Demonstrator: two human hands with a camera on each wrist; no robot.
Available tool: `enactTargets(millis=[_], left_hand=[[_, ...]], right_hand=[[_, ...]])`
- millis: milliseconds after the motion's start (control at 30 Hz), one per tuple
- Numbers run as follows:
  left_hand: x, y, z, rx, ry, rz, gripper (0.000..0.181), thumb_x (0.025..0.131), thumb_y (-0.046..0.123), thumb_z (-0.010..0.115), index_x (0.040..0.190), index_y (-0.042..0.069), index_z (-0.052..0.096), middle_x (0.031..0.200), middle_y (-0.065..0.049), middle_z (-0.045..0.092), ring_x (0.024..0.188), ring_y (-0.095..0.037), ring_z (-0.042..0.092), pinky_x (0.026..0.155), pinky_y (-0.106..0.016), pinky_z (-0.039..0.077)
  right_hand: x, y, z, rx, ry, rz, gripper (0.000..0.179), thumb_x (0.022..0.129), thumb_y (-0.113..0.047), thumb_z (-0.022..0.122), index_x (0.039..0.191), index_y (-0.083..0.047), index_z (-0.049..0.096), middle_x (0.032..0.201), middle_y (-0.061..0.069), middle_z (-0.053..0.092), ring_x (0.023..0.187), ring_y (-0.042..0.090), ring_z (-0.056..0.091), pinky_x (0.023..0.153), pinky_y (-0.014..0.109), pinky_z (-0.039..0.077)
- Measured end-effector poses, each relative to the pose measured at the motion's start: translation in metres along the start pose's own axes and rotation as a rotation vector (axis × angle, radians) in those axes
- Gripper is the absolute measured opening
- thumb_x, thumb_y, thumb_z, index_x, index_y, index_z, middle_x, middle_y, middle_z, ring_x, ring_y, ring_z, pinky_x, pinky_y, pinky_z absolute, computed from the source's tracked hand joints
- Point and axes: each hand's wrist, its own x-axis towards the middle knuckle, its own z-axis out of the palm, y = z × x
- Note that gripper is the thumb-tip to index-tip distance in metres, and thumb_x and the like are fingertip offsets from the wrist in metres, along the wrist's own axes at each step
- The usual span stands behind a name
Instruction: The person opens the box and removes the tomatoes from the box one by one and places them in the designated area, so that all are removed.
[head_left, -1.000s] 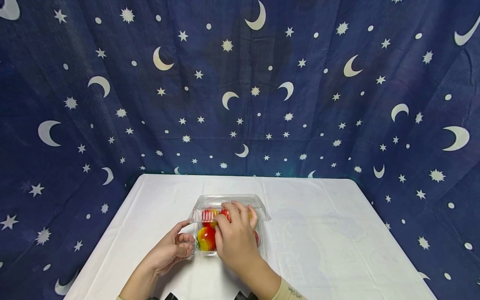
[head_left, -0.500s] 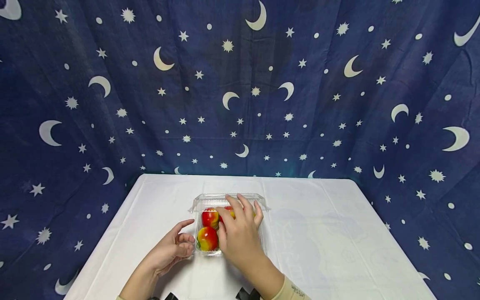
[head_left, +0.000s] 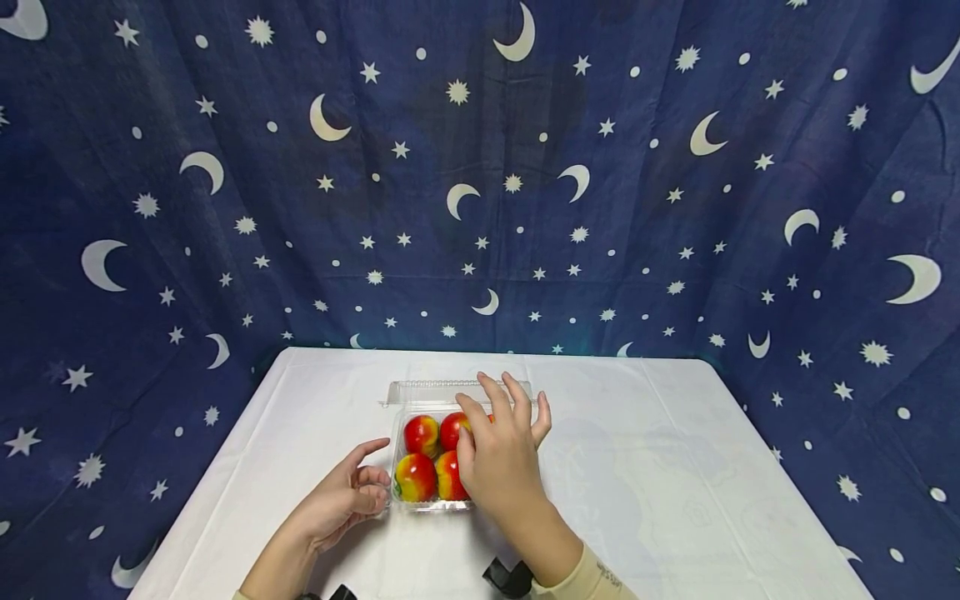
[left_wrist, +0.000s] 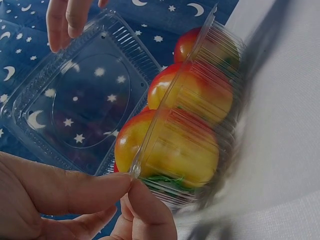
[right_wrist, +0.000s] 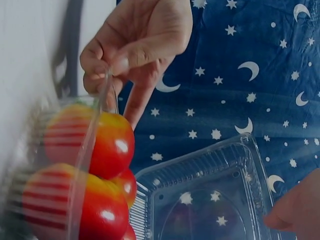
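Observation:
A clear plastic clamshell container (head_left: pixel 427 507) holds several round red-and-yellow fruits (head_left: pixel 416 477), some with green at one end. Its transparent lid (head_left: pixel 427 392) is swung up and back from the hinge on the far side. My left hand (head_left: pixel 333 504) pinches the container's rim at the near left corner between thumb and index finger, as the left wrist view shows close up. With fingers spread and nearly straight, my right hand (head_left: pixel 504 467) hangs over the right side, covering some fruits. In the right wrist view its fingertip (right_wrist: pixel 280 217) is right at the lid's edge.
The container stands on a table with a white cloth (head_left: pixel 675 467), near the front. Behind and beside the table hangs a dark blue curtain (head_left: pixel 480 250) with moons and stars. A black wrist-camera part (head_left: pixel 510 577) sits below my right wrist.
The lid has swung farther back, uncovering the fruits. My right hand has moved away and to the right along with it, its fingers straightening. The left hand has stayed at the corner.

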Motion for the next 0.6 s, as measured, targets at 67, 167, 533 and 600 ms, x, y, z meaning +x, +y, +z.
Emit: enactTargets(millis=[67,167,533,600], left_hand=[[0.000,0.000,0.000,0.002,0.000,-0.001,0.103,0.085,-0.013,0.067,0.170,0.008,0.014,0.106,-0.004,0.060,0.083,-0.010,0.061,0.072,-0.024,0.057],[0.000,0.000,0.000,0.001,0.000,-0.003,0.102,0.085,-0.013,0.067,0.170,0.008,0.014,0.106,-0.004,0.060,0.083,-0.010,0.061,0.072,-0.024,0.057],[-0.001,0.001,-0.001,-0.003,-0.002,0.001,0.101,0.087,-0.012,0.067,0.170,0.008,0.014,0.106,-0.004,0.060,0.082,-0.009,0.061,0.072,-0.023,0.057],[-0.001,0.001,-0.002,-0.004,-0.005,0.002,0.100,0.087,-0.012,0.067,0.170,0.007,0.014,0.106,-0.004,0.060,0.081,-0.008,0.061,0.073,-0.023,0.057]], right_hand=[[0.001,0.003,-0.001,-0.008,-0.012,0.012,0.042,0.085,-0.014,0.080,0.127,-0.018,0.076,0.151,0.012,0.060,0.150,0.042,0.042,0.117,0.081,0.012],[0.002,0.007,-0.001,-0.013,-0.010,0.026,0.043,0.085,-0.013,0.079,0.128,-0.017,0.076,0.151,0.013,0.060,0.150,0.043,0.042,0.117,0.082,0.011],[0.009,0.025,-0.001,0.001,0.058,0.052,0.043,0.087,-0.011,0.078,0.129,-0.015,0.075,0.150,0.015,0.060,0.148,0.045,0.042,0.114,0.081,0.013],[0.010,0.028,-0.002,0.012,0.064,0.062,0.043,0.087,-0.010,0.078,0.130,-0.016,0.074,0.150,0.016,0.060,0.148,0.045,0.041,0.114,0.081,0.013]])
